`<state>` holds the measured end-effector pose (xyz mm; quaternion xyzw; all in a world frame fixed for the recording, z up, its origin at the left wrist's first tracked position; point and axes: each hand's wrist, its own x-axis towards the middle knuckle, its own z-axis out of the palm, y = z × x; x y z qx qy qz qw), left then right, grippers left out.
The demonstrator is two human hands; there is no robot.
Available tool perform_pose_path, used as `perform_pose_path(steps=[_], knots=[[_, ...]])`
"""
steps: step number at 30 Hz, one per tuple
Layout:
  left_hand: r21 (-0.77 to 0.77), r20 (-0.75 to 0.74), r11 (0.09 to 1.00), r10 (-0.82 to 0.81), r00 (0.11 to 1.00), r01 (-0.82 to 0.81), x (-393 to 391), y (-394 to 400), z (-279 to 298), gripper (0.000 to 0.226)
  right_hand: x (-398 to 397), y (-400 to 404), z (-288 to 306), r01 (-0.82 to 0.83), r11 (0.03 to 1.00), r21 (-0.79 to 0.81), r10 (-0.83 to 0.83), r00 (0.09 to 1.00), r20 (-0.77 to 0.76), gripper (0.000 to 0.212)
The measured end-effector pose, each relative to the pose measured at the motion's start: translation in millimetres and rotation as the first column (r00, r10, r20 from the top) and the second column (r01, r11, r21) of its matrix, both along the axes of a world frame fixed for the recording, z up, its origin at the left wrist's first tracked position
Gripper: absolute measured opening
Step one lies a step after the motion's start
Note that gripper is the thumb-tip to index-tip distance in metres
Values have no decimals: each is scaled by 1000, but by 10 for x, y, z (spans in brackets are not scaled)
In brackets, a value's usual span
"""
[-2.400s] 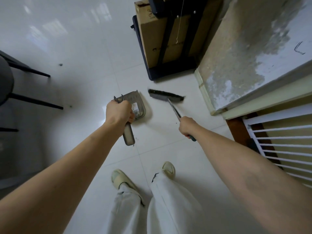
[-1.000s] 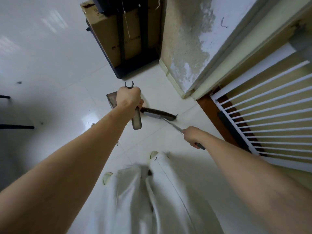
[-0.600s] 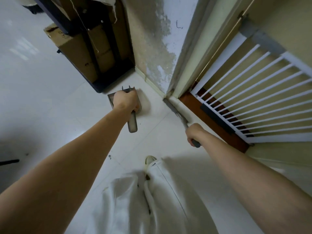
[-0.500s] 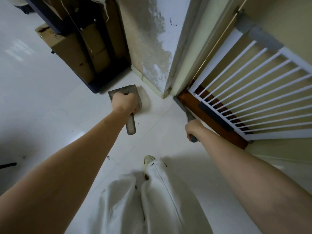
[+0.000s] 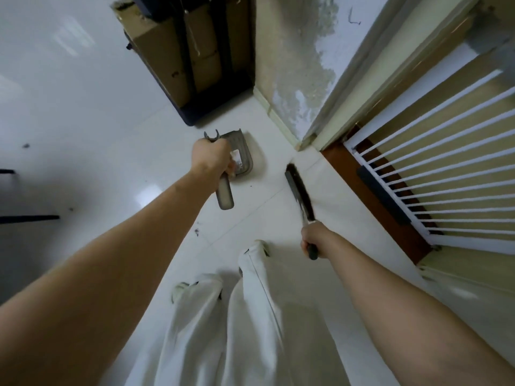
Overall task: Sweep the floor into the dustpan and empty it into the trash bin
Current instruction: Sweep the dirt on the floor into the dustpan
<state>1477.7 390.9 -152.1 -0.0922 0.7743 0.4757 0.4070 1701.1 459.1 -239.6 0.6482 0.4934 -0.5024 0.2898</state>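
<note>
My left hand [image 5: 212, 156] grips the handle of a grey dustpan [image 5: 242, 154], whose pan lies low over the white tiled floor [image 5: 92, 115] near the wall corner. My right hand [image 5: 314, 237] grips the dark handle of a hand brush [image 5: 299, 190]. The brush's dark bristle head points away from me, down on the floor to the right of the dustpan, close to the door threshold. A few dark specks of dirt [image 5: 197, 232] lie on the tiles left of my legs. No trash bin is in view.
A cardboard box in a black frame [image 5: 184, 59] stands against the peeling wall [image 5: 295, 65] ahead. A white barred gate [image 5: 434, 174] and a brown threshold [image 5: 370, 199] run along the right. Dark chair legs [image 5: 28, 218] show at the left edge. My white trousers and shoes are below.
The brush has swung back from the threshold onto the tiles beside the dustpan. The dustpan has stayed near the wall corner, and my view has shifted slightly left.
</note>
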Motion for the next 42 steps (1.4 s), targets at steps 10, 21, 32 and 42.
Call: perform_pose_path(steps=[10,21,32,42], knots=[[80,-49,982,175,983,-171,-869,-1589,36,25,-1001,-1233,-20,-272,961,-53,273,962,16,35],[51,-120,999,12,993,-6,-1797,-3214,119,23,-1868,-2607,247,-103,989,-106,100,994,-40,32],[84,-164,996,9,986,5,-1877,-3776,270,41,-1868,-2918,545,2,1000,-2,-3,996,-89,27],[142,-131,988,78,988,-59,-1652,-3996,188,29,-1396,-3347,254,85,996,-10,-85,996,40,31]])
